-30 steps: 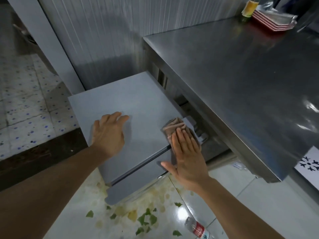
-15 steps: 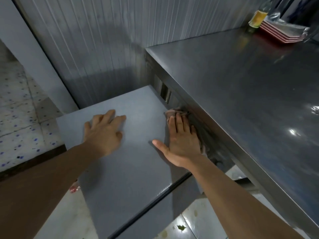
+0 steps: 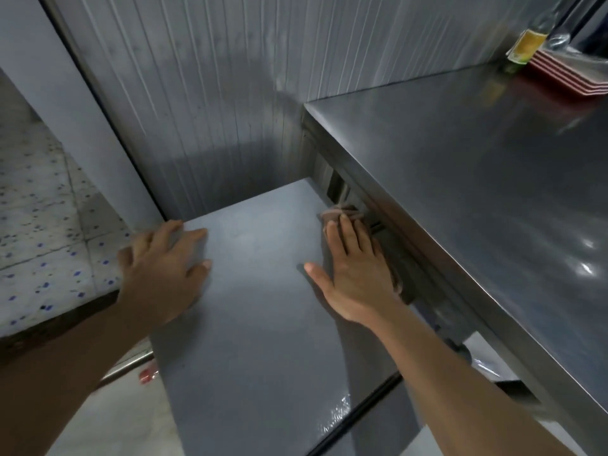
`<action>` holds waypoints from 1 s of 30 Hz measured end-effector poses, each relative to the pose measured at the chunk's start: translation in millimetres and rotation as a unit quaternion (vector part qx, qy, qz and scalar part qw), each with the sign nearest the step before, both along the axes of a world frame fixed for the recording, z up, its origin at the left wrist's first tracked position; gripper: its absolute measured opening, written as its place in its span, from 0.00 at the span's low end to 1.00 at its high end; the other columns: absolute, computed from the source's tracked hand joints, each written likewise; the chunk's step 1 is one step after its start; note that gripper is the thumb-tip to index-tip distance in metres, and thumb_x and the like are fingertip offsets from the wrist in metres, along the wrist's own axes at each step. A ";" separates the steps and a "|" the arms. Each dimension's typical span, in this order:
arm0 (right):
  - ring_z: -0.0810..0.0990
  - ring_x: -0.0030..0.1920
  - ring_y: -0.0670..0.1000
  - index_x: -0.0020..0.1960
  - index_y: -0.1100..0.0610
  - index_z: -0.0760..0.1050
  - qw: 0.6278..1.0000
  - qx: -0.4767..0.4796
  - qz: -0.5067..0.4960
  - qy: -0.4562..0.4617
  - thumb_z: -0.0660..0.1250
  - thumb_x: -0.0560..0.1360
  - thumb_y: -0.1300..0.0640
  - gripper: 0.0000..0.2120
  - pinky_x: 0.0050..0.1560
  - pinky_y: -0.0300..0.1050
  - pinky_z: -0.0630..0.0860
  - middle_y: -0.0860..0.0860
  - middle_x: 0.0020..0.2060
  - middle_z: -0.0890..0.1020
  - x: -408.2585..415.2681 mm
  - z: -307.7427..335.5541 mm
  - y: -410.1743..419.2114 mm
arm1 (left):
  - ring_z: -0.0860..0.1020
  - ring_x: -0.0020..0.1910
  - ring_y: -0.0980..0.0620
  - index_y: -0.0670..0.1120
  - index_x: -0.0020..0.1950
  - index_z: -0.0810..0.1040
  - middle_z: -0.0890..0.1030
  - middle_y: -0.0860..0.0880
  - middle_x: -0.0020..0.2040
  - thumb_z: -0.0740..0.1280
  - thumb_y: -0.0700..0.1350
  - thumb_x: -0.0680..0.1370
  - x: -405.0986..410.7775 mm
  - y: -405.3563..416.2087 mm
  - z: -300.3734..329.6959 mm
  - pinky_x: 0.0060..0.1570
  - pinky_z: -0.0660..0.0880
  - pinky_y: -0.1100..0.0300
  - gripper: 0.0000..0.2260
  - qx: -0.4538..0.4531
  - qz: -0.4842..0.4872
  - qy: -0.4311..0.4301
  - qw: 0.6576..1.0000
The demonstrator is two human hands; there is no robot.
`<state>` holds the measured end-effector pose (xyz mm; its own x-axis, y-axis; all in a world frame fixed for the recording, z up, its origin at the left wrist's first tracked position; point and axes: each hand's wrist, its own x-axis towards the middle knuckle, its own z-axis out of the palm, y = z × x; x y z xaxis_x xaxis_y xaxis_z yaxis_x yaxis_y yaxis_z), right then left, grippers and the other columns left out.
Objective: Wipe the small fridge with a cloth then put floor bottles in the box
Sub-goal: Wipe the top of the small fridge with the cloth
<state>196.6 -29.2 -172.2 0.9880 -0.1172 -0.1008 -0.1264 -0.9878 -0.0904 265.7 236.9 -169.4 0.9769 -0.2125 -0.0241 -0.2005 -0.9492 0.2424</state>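
Down low, a bottle is poking out on the floor beside the small fridge. Left hand is lying flat on the fridge top, fingers spread, holding nothing. Right hand is pressing straight-fingered on the cloth along the top's right edge, against the steel counter. Far back, red trays and a yellow-labelled bottle are sitting on that counter.

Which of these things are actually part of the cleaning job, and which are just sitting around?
Part of the job:
small fridge
cloth, pressed under the right hand
left hand, resting on the fridge

Just there:
steel counter
red trays
yellow-labelled bottle
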 end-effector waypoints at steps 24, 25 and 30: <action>0.43 0.77 0.51 0.78 0.54 0.46 0.975 0.044 0.212 -0.039 0.50 0.81 0.46 0.29 0.76 0.52 0.43 0.50 0.78 0.50 83.5 -8.7 145.2 | 0.71 0.63 0.43 0.42 0.69 0.66 0.73 0.43 0.65 0.64 0.35 0.72 1.3 66.2 17.1 0.63 0.68 0.49 0.25 -0.231 0.023 -0.026 0.972; 0.43 0.77 0.52 0.78 0.54 0.45 0.971 0.049 0.233 -0.036 0.49 0.81 0.46 0.29 0.76 0.52 0.43 0.51 0.78 0.48 76.8 -8.1 160.7 | 0.71 0.63 0.43 0.41 0.68 0.66 0.73 0.42 0.64 0.64 0.33 0.72 -2.7 71.0 19.7 0.63 0.68 0.50 0.24 -0.229 0.038 -0.030 0.972; 0.41 0.77 0.50 0.78 0.50 0.48 0.941 0.035 0.336 -0.022 0.49 0.81 0.45 0.27 0.76 0.53 0.41 0.48 0.78 0.48 35.3 -2.3 198.8 | 0.71 0.62 0.43 0.41 0.66 0.69 0.74 0.42 0.62 0.64 0.34 0.74 -19.9 80.0 29.8 0.61 0.68 0.49 0.21 -0.218 0.048 -0.045 0.974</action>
<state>231.9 169.7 -174.5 0.8399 0.5411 -0.0429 0.5301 -0.8348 -0.1488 245.8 316.9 -139.6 0.9867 -0.0914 0.1343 -0.1551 -0.7755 0.6120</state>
